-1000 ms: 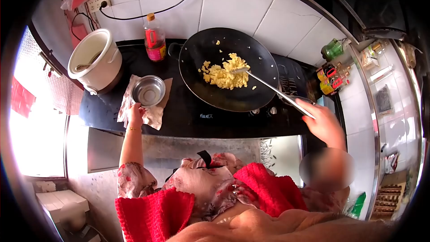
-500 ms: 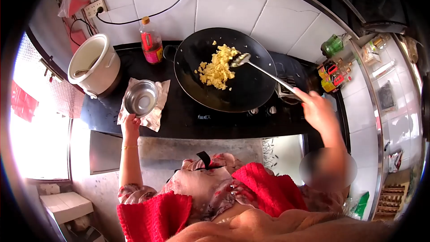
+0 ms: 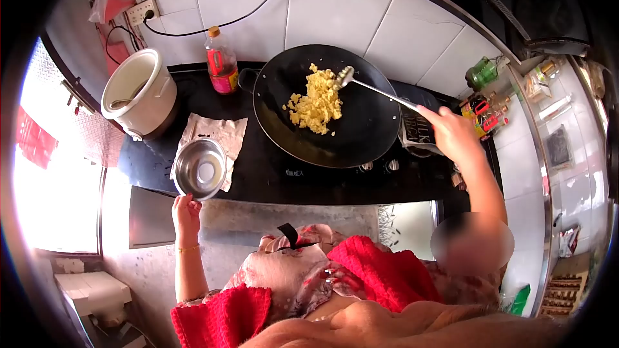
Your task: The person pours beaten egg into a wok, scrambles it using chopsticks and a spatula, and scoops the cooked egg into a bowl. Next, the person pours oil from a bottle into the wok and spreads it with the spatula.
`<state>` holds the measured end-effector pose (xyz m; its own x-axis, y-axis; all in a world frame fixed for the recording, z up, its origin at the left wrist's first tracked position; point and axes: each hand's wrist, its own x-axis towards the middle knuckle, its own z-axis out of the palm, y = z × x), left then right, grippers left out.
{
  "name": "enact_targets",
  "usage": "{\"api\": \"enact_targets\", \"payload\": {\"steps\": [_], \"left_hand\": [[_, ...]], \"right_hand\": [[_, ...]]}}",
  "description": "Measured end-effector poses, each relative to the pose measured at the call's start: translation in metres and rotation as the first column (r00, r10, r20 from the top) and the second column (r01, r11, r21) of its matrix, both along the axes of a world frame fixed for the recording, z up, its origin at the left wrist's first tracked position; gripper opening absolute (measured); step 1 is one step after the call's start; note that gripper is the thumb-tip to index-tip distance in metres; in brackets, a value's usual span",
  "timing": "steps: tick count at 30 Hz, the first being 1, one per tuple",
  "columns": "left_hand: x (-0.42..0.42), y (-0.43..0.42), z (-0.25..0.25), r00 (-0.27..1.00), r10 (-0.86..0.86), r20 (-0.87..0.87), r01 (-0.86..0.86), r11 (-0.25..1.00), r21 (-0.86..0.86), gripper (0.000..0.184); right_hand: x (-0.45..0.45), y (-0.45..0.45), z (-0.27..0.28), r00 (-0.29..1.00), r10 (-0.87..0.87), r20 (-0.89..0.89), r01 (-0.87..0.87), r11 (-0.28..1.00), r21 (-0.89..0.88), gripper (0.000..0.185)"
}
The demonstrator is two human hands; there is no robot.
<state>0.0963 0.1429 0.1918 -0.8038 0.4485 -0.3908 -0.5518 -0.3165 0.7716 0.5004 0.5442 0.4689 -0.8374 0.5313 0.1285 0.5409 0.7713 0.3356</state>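
Observation:
My left hand (image 3: 186, 214) pinches the near rim of a metal bowl (image 3: 185, 169), tilted slightly towards me at the counter's front edge. Behind the bowl lies a crumpled brown paper sheet (image 3: 222, 133). My right hand (image 3: 454, 134) is wrapped round the handle of a metal spatula (image 3: 385, 94). The spatula's head touches the far right side of a heap of yellow scrambled egg (image 3: 317, 104). That egg lies in a large black wok (image 3: 361, 132) on the stove.
A white pot (image 3: 158, 98) with a utensil inside stands at the left. Near the wall is a sauce bottle (image 3: 222, 64) with an orange cap. More bottles (image 3: 483, 113) and a green bottle (image 3: 481, 73) are at the right. A power cord (image 3: 225, 23) hangs along the tiles.
The bowl has moved towards me, uncovering more of the paper. The spatula's head has shifted slightly up and left against the egg, and my right hand has moved with it.

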Motion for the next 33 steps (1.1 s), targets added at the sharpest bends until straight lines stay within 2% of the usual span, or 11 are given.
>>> {"api": "enact_targets", "payload": {"steps": [5,11,14,17,21,25,27,28,29,31,33], "left_hand": [[0.015,-0.014,0.005,1.000,0.020,-0.002,-0.020,0.999,-0.032,0.006],[0.026,-0.013,0.007,1.000,0.022,0.012,-0.021,0.999,-0.040,0.007],[0.027,-0.015,0.013,1.000,0.030,0.009,-0.030,0.998,-0.048,0.007],[0.030,-0.017,0.021,0.999,0.047,0.009,-0.046,0.998,-0.044,0.007],[0.035,-0.015,0.039,0.998,0.069,0.009,-0.068,0.997,-0.038,0.007],[0.032,-0.009,0.048,0.999,0.020,-0.027,-0.020,1.000,0.004,0.008],[0.030,-0.003,0.054,0.999,-0.005,-0.048,0.006,1.000,0.023,0.008],[0.030,-0.001,0.054,0.998,-0.020,-0.052,0.022,0.999,0.033,0.008],[0.029,0.001,0.053,0.998,-0.036,-0.055,0.038,0.998,0.041,0.008],[0.029,0.006,0.051,0.997,-0.057,-0.057,0.060,0.997,0.043,0.008],[0.030,0.011,0.051,0.996,-0.071,-0.049,0.073,0.997,0.029,0.007]], "right_hand": [[0.015,-0.012,0.039,0.984,-0.122,0.127,0.112,0.990,0.083,0.045],[-0.027,0.042,-0.030,0.985,0.170,-0.028,-0.165,0.977,0.133,0.044],[-0.042,0.033,-0.021,0.960,0.275,-0.055,-0.263,0.952,0.157,0.047],[-0.032,0.022,0.002,0.976,0.212,-0.051,-0.205,0.971,0.128,0.053],[-0.010,0.008,0.009,0.990,0.099,-0.101,-0.096,0.995,0.026,0.050],[0.022,-0.004,-0.014,0.896,-0.049,-0.442,-0.078,0.961,-0.264,0.050],[0.040,-0.001,-0.053,0.797,-0.153,-0.584,-0.184,0.860,-0.476,0.046],[0.044,-0.008,-0.062,0.772,-0.283,-0.569,-0.165,0.776,-0.609,0.044],[0.050,-0.018,-0.070,0.787,-0.501,-0.361,0.010,0.595,-0.804,0.042],[0.044,-0.032,-0.075,0.790,-0.500,-0.354,-0.049,0.525,-0.850,0.034],[0.034,-0.038,-0.061,0.679,-0.712,-0.179,-0.102,0.151,-0.983,0.033]]}}
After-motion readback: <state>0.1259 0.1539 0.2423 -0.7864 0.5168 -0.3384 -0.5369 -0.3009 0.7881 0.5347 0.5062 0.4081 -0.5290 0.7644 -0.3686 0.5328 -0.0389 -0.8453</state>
